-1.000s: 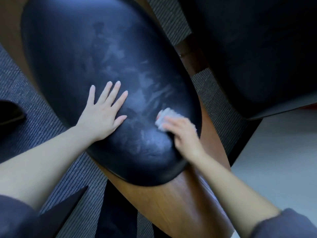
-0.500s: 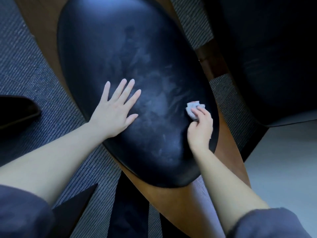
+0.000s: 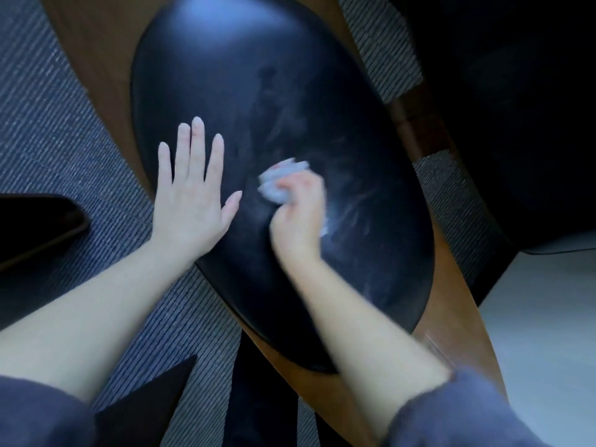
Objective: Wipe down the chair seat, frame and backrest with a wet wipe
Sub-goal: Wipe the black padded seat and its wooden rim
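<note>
There is one black padded seat (image 3: 258, 91) on one brown wooden frame (image 3: 103, 69), and one crumpled white wet wipe (image 3: 274, 191). Two hands show, the left hand (image 3: 190, 201) and the right hand (image 3: 300, 221), each on a bare forearm, with two dark sleeves, the left sleeve (image 3: 38, 414) and the right sleeve (image 3: 467, 414). Around them are one second dark upholstered piece (image 3: 516, 124) at upper right, one dark object (image 3: 32, 224) of unclear kind at the left edge, one ribbed grey carpet (image 3: 48, 124) and one patch of pale floor (image 3: 541, 317).

black padded seat (image 3: 258, 91) on wood frame (image 3: 96, 59), over ribbed grey carpet (image 3: 48, 124). pale smears on seat's middle and right side. left hand (image 3: 190, 201) flat at left edge; crumpled wet wipe (image 3: 277, 185) near middle, gripped by blurred right hand (image 3: 298, 217).
</note>
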The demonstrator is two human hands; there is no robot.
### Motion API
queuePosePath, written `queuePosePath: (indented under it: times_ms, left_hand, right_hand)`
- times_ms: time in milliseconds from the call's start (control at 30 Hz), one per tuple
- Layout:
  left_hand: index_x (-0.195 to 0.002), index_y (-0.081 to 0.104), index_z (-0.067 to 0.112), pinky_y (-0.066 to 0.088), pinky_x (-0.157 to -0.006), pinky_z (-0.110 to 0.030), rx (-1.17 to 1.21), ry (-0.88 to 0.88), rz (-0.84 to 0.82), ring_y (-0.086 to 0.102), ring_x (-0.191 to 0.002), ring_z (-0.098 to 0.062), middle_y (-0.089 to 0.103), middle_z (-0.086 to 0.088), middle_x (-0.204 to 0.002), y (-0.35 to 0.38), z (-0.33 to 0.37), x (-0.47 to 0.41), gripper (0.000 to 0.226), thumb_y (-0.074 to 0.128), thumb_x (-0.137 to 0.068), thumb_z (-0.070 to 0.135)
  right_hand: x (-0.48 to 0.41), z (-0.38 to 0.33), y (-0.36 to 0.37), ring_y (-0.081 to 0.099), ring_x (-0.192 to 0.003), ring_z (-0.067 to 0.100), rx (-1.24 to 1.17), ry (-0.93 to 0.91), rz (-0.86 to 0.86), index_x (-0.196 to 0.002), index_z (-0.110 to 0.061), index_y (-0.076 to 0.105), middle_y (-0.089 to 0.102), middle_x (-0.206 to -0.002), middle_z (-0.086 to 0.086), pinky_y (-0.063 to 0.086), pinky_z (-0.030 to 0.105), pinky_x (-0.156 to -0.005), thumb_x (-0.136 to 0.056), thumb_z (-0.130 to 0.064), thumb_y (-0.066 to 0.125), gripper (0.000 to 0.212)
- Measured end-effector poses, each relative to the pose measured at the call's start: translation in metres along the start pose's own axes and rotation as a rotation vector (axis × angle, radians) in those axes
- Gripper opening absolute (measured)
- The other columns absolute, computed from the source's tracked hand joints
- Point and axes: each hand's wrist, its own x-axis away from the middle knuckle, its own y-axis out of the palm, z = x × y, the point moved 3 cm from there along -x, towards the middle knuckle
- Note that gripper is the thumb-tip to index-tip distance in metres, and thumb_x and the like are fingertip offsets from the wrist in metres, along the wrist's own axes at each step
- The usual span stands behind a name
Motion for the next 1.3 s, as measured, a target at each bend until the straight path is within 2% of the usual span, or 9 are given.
queuePosePath:
  times_ms: [133, 300, 500, 567, 667, 833, 967, 1167, 1300]
  left_hand:
    - [-0.154, 0.012, 0.003, 0.004, -0.119, -0.054, 0.067, 0.043, -0.002, -0.002, -0.149, -0.037, -0.001, -0.022, -0.161, -0.001, -0.005, 0.000, 0.067, 0.040, -0.098, 0.028]
    - [-0.154, 0.016, 0.005, 0.004, -0.120, -0.051, 0.110, 0.060, 0.006, -0.001, -0.150, -0.034, 0.000, -0.018, -0.162, 0.003, -0.009, 0.001, 0.067, 0.036, -0.094, 0.027]
    - [-0.154, 0.016, 0.004, 0.004, -0.119, -0.052, 0.116, 0.064, 0.005, 0.000, -0.150, -0.034, 0.001, -0.019, -0.162, 0.003, -0.010, -0.001, 0.068, 0.035, -0.093, 0.028]
    - [-0.154, 0.015, 0.005, 0.004, -0.119, -0.052, 0.105, 0.061, -0.001, -0.001, -0.150, -0.034, 0.000, -0.018, -0.162, 0.003, -0.009, -0.001, 0.068, 0.034, -0.093, 0.029]
    - [-0.154, 0.015, 0.005, 0.005, -0.119, -0.052, 0.080, 0.063, -0.001, -0.001, -0.150, -0.034, 0.000, -0.019, -0.162, 0.004, -0.008, -0.001, 0.067, 0.033, -0.093, 0.029]
    - [-0.154, 0.014, 0.005, 0.005, -0.119, -0.053, 0.058, 0.054, -0.007, 0.000, -0.150, -0.035, -0.001, -0.019, -0.162, 0.004, -0.009, -0.001, 0.069, 0.033, -0.093, 0.030]
    - [-0.153, 0.016, 0.004, 0.006, -0.118, -0.053, 0.041, 0.047, 0.018, 0.003, -0.149, -0.036, 0.002, -0.020, -0.162, 0.006, -0.007, -0.002, 0.068, 0.031, -0.092, 0.030]
    - [-0.153, 0.018, 0.004, 0.008, -0.118, -0.053, 0.044, 0.039, 0.022, 0.005, -0.149, -0.036, 0.004, -0.020, -0.161, 0.003, -0.007, -0.002, 0.068, 0.032, -0.091, 0.029]
    - [-0.153, 0.019, 0.005, 0.008, -0.118, -0.053, 0.036, 0.027, 0.023, 0.005, -0.149, -0.036, 0.004, -0.020, -0.162, 0.004, -0.006, -0.002, 0.066, 0.034, -0.092, 0.028]
  right_hand:
    - [0.003, -0.008, -0.001, 0.057, -0.095, 0.024, 0.088, -0.355, -0.178, -0.081, -0.012, 0.069, 0.062, -0.099, 0.006, 0.043, 0.030, -0.086, -0.074, 0.001, 0.041, 0.031]
    - [-0.106, 0.004, -0.011, 0.051, -0.108, 0.014, -0.004, 0.322, 0.226, -0.094, -0.026, 0.062, 0.052, -0.121, -0.003, 0.035, 0.027, -0.083, -0.068, 0.009, 0.039, 0.050]
    - [-0.101, -0.037, 0.023, 0.055, -0.098, 0.025, 0.037, -0.375, -0.148, -0.088, -0.009, 0.067, 0.052, -0.103, 0.000, 0.045, 0.031, -0.089, -0.065, 0.013, 0.040, 0.042]
    - [-0.146, -0.030, 0.007, 0.055, -0.093, 0.024, -0.053, -0.237, 0.031, -0.085, -0.009, 0.065, 0.052, -0.099, 0.011, 0.045, 0.032, -0.091, -0.066, 0.006, 0.038, 0.036]
    - [-0.162, -0.042, 0.005, 0.045, -0.095, 0.010, -0.019, 0.138, 0.193, -0.090, -0.019, 0.058, 0.048, -0.109, 0.003, 0.038, 0.012, -0.076, -0.066, 0.008, 0.037, 0.042]
    - [-0.107, -0.057, 0.024, 0.053, -0.097, 0.022, 0.063, -0.377, -0.179, -0.087, -0.010, 0.065, 0.051, -0.102, -0.001, 0.042, 0.024, -0.086, -0.064, 0.016, 0.039, 0.043]
    - [-0.165, -0.064, 0.013, 0.049, -0.098, 0.012, -0.112, -0.010, 0.112, -0.085, -0.017, 0.060, 0.052, -0.107, 0.004, 0.030, -0.002, -0.077, -0.067, 0.016, 0.039, 0.043]
    - [-0.128, -0.053, 0.018, 0.057, -0.092, 0.023, 0.118, -0.514, -0.262, -0.078, -0.012, 0.066, 0.060, -0.096, -0.005, 0.045, 0.033, -0.081, -0.069, 0.007, 0.043, 0.031]
    - [-0.185, -0.030, -0.019, 0.055, -0.094, 0.004, 0.102, -0.084, 0.085, -0.089, -0.004, 0.066, 0.059, -0.101, 0.003, 0.036, 0.006, -0.080, -0.068, 0.011, 0.043, 0.035]
